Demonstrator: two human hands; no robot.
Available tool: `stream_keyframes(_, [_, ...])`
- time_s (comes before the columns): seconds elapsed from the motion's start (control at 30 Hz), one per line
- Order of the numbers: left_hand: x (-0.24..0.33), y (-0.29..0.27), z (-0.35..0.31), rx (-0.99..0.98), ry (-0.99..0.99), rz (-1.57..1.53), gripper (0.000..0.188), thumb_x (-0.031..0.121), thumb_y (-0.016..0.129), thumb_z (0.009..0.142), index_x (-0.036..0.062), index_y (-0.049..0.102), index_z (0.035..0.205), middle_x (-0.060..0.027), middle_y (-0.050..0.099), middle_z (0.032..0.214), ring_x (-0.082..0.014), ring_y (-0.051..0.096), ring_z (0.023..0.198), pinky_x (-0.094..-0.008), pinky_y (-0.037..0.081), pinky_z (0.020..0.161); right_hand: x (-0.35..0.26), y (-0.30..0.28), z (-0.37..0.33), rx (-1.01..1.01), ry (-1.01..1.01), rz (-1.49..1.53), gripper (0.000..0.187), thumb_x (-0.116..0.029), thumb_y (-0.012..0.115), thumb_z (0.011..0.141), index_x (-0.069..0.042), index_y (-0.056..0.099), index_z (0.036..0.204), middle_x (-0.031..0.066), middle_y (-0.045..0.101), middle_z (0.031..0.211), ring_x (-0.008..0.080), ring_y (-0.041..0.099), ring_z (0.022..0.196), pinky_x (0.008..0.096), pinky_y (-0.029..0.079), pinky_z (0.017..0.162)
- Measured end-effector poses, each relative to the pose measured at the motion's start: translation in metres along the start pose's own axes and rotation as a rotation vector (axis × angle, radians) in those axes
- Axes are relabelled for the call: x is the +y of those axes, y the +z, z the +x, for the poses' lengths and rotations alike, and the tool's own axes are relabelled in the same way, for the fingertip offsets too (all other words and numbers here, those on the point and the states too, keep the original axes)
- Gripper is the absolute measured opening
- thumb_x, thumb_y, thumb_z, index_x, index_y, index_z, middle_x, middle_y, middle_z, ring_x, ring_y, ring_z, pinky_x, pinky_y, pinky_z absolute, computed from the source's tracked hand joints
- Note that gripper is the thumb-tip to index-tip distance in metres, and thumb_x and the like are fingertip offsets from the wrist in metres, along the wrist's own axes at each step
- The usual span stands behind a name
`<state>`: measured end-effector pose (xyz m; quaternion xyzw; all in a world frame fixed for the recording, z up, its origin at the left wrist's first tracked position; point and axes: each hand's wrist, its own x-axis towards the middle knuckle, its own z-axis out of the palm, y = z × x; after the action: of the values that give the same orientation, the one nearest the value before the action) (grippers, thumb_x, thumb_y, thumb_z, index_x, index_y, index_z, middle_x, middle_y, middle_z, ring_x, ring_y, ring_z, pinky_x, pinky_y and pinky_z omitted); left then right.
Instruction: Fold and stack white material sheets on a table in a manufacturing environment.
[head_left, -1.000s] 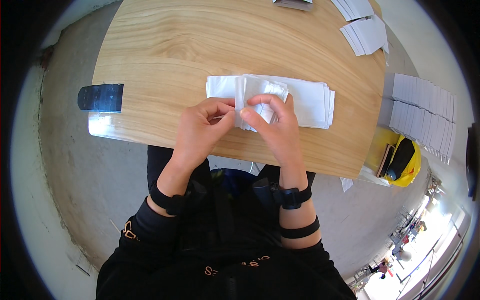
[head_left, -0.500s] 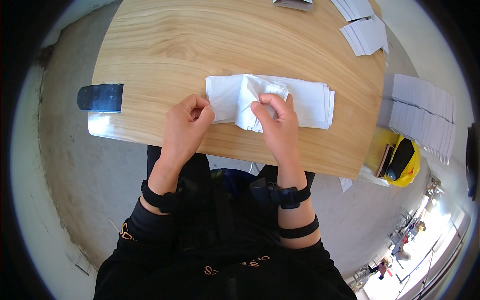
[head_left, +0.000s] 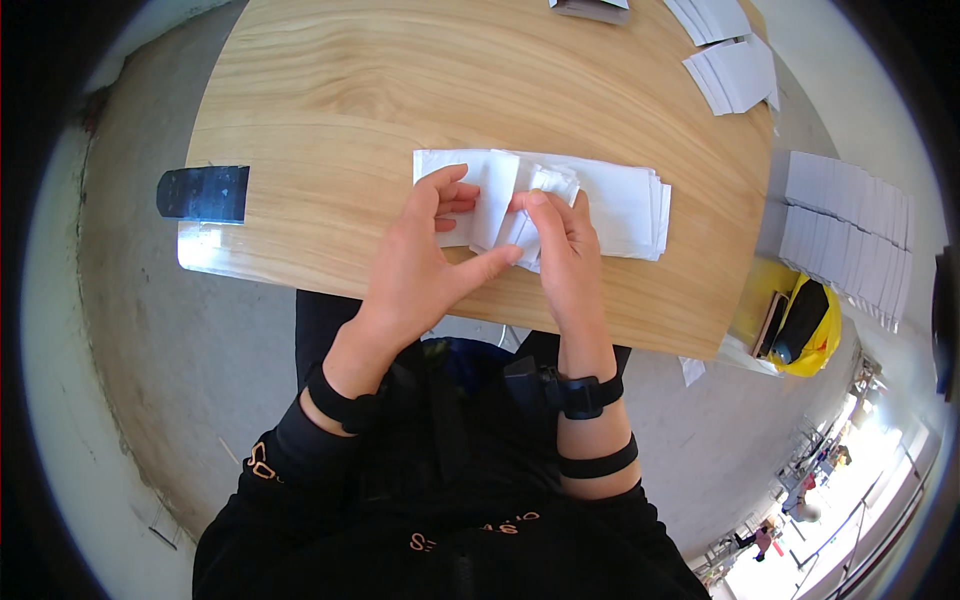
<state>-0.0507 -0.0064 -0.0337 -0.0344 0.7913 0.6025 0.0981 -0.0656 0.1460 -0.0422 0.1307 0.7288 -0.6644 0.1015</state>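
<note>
On one smooth wood-grain tabletop (head_left: 330, 110): one long, flat stack of thin white paper (head_left: 620, 210), lightly creased, uneven at right end — cannot count layers. On its middle: one folded white sheet (head_left: 494, 195) and, just right, one smaller folded bundle (head_left: 555, 180), crinkled. Left hand (head_left: 415, 265): thumb and fingers spread about the folded sheet. Right hand (head_left: 567, 250): thumb and forefinger close together at the smaller bundle — cannot tell whether pinching paper. Upper right: two fanned white card stacks (head_left: 733, 77). Farther right: one crinkled yellow bag (head_left: 822, 340).
</note>
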Motion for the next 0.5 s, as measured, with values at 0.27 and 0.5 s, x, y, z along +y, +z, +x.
stream_keyframes(0.27, [-0.014, -0.004, 0.005, 0.154, -0.150, -0.145, 0.053, 0.001, 0.066, 0.083, -0.0034, 0.039, 0.128, -0.0120, 0.057, 0.106, -0.0156, 0.057, 0.092, -0.0287, 0.048, 0.082, -0.002, -0.005, 0.000, -0.061, -0.088, -0.142, 0.022, -0.022, 0.055, 0.092, -0.008, 0.071, 0.095, 0.0091, 0.044, 0.104, 0.0206, 0.050, 0.097, 0.0291, 0.041, 0.083])
stream_keyframes(0.5, [0.001, -0.001, 0.000, 0.222, 0.063, 0.142, 0.057, 0.003, 0.068, 0.079, -0.0019, 0.041, 0.128, -0.0129, 0.057, 0.105, -0.0218, 0.058, 0.088, -0.0331, 0.049, 0.079, 0.006, -0.007, 0.000, -0.097, -0.063, -0.151, 0.017, -0.009, 0.060, 0.085, -0.014, 0.071, 0.097, 0.0089, 0.046, 0.103, 0.0198, 0.049, 0.091, 0.0278, 0.041, 0.080])
